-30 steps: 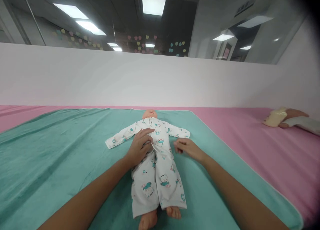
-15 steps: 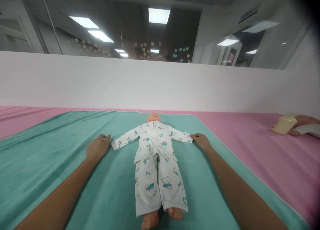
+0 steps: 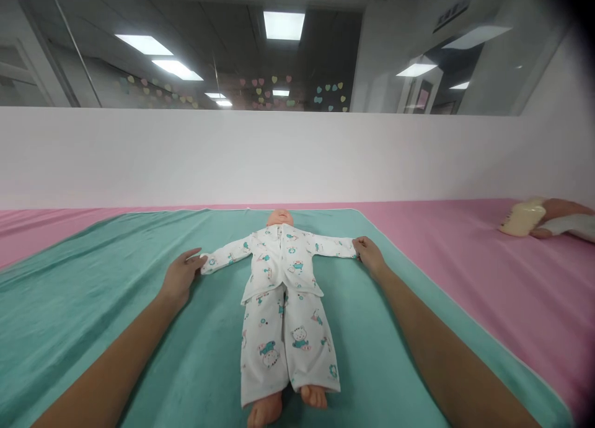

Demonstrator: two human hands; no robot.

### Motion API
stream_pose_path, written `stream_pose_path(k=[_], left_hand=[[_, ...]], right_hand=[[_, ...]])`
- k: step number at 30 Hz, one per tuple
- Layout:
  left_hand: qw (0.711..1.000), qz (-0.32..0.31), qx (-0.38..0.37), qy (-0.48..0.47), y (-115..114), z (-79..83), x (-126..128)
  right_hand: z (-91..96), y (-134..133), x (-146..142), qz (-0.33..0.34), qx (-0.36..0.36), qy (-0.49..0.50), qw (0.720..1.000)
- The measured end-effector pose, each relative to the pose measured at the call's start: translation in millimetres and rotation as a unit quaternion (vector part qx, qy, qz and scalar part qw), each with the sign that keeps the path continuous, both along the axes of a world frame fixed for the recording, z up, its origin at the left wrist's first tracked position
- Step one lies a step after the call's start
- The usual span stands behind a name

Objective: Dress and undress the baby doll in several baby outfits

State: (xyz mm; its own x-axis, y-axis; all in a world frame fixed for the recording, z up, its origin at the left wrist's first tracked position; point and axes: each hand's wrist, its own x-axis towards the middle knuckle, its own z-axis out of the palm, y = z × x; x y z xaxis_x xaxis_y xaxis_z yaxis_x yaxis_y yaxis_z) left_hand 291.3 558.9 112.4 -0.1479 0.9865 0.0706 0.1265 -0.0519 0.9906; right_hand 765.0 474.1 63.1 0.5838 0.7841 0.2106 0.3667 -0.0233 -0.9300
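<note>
A baby doll (image 3: 280, 218) lies on its back on a green blanket (image 3: 199, 353), head far from me and bare feet towards me. It wears a white printed pajama top (image 3: 281, 257) and matching pajama pants (image 3: 288, 347). Both sleeves are stretched out sideways, and no doll hands show at the cuffs. My left hand (image 3: 183, 273) pinches the cuff of the left-side sleeve (image 3: 225, 256). At the other side, my right hand (image 3: 370, 255) is closed on the cuff of the right-side sleeve (image 3: 333, 246).
A pink sheet (image 3: 465, 254) lies under the blanket. At the far right is another doll, partly in view, with a pale yellow diaper (image 3: 523, 219) or similar wrap. A white wall (image 3: 288, 158) with a window above it closes off the back.
My left hand has moved onto the left-side cuff and taken hold of it. The right-side sleeve is now straighter and slightly raised in my right hand. The view has shifted slightly.
</note>
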Motion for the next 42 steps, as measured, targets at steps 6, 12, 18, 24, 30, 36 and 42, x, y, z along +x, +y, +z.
stream_pose_path(k=[6,12,18,24,30,36,42], left_hand=[[0.998,0.015,0.002,-0.064,15,-2.5,-16],[0.992,0.08,-0.004,0.094,14,-7.1,-12],[0.946,0.097,0.027,0.307,16,-12.5,-16],[0.904,0.095,0.122,0.398,12,-13.5,-13],[0.913,-0.006,0.173,0.371,-50,4.3,22],[0.854,-0.296,0.233,0.359,-177,-5.2,39],[0.829,-0.247,0.292,0.408,-226,-39.3,48]], right_hand=[[-3.4,3,3,-0.023,-0.005,-0.006,1.0],[-3.9,3,4,-0.033,-0.03,-0.015,0.999],[-2.5,-2,3,-0.054,-0.064,-0.07,0.994],[1.4,-7,-6,-0.099,-0.054,-0.152,0.982],[23.1,-41,-57,-0.083,-0.009,-0.24,0.967],[37.6,-125,-152,0.299,-0.034,-0.188,0.935],[35.7,-192,-199,0.33,-0.057,-0.231,0.913]])
